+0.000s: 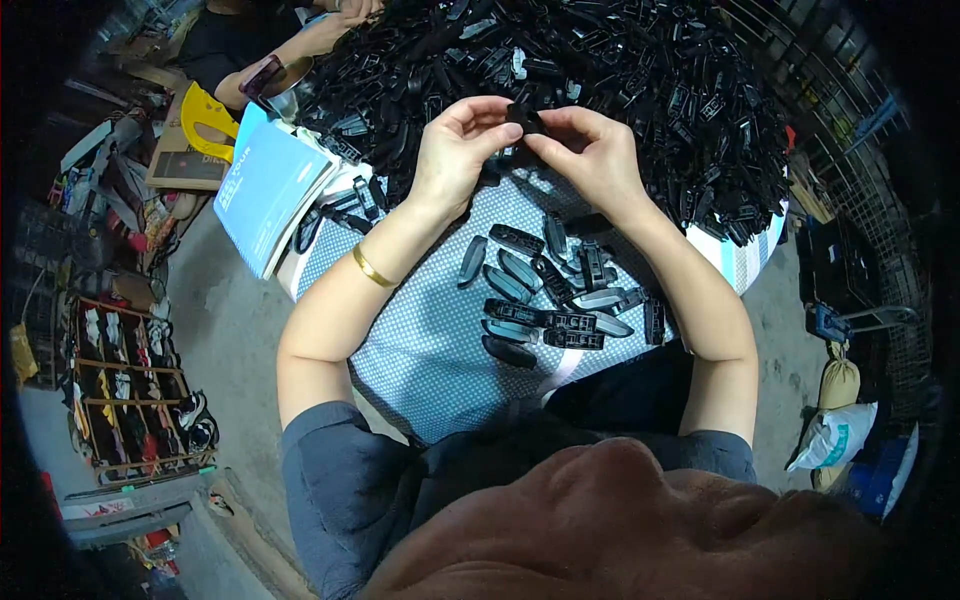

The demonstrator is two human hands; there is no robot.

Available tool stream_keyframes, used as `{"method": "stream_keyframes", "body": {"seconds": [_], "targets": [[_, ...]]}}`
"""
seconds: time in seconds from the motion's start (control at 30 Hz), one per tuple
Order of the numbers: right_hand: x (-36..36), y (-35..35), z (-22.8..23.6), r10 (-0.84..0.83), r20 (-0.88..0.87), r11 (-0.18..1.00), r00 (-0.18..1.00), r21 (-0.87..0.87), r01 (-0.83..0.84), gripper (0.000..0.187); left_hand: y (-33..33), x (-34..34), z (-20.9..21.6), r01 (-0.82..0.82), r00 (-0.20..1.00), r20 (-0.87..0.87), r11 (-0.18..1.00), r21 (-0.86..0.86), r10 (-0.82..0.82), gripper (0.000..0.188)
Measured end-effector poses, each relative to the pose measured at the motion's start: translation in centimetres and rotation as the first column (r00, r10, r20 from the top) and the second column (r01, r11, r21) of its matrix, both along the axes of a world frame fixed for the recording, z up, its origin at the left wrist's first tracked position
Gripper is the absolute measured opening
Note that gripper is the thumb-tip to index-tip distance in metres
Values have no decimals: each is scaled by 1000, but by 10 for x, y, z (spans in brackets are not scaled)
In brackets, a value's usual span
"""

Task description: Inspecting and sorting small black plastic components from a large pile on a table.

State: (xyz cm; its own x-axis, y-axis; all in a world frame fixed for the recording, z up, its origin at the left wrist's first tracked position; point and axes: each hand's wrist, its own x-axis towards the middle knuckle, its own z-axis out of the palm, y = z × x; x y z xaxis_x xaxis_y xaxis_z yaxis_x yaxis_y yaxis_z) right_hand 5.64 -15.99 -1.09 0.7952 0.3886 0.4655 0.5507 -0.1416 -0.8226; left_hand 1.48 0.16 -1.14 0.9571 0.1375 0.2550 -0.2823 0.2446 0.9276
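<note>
My left hand [462,150] and my right hand [592,155] meet at the near edge of a large heap of black plastic parts [590,60]. Between their fingertips they pinch one small black plastic part [524,120]; its exact shape is partly covered by the fingers. Both hands are closed on it. Closer to me, between my forearms, lies a loose group of long black plastic pieces [572,322], some smooth and rounded, others with open slots. They rest on a table with a light patterned cloth [425,350].
At the table's left edge lies a blue-covered book [272,200], with sunglasses [262,78] beyond it. Another person's arm [290,55] reaches in at the far left. A yellow plastic object [205,122] stands near a cardboard box [185,165]. Wire racks [850,150] line the right.
</note>
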Motion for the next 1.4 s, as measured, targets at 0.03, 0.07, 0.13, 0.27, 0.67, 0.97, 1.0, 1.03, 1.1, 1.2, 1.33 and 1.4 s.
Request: {"method": "stream_keyframes", "body": {"seconds": [0.03,0.07,0.13,0.27,0.67,0.97,1.0,1.03,1.1,1.2,1.33,1.4], "targets": [[1,0,-2,-30,111,999,993,-31,34,28,1,0,0,-24,1000,16,996,84,23,28],[1,0,-2,-57,222,996,973,-57,72,28,2,-1,1,-49,998,33,985,167,44,31],[0,1,1,-76,317,991,945,-80,107,26,1,-3,4,-54,999,6,986,155,54,32],[-3,3,1,-92,623,977,776,-95,192,22,-3,-4,2,-51,999,23,989,137,49,32],[-7,6,-2,26,330,995,943,-99,8,27,9,-9,14,60,987,119,939,339,-106,23],[8,5,-17,452,338,751,826,-644,-147,29,16,-34,36,142,986,-39,678,721,-165,26],[9,8,-20,508,317,680,801,-718,-147,31,12,-47,37,93,987,-7,541,836,-158,27],[11,12,-28,485,406,743,774,-658,-121,30,7,-58,34,45,962,99,503,863,-256,32],[6,22,-26,454,437,781,777,-614,-111,28,6,-76,14,-3,934,149,408,913,-326,36],[7,20,-21,466,393,776,793,-613,-152,24,7,-82,5,42,893,193,503,863,-406,35],[2,15,-20,399,401,785,824,-614,-81,18,34,-81,11,-316,945,318,38,948,-79,31],[-5,13,-13,393,379,744,838,-667,-47,16,41,-75,-1,-319,947,320,-56,946,8,36]]}}
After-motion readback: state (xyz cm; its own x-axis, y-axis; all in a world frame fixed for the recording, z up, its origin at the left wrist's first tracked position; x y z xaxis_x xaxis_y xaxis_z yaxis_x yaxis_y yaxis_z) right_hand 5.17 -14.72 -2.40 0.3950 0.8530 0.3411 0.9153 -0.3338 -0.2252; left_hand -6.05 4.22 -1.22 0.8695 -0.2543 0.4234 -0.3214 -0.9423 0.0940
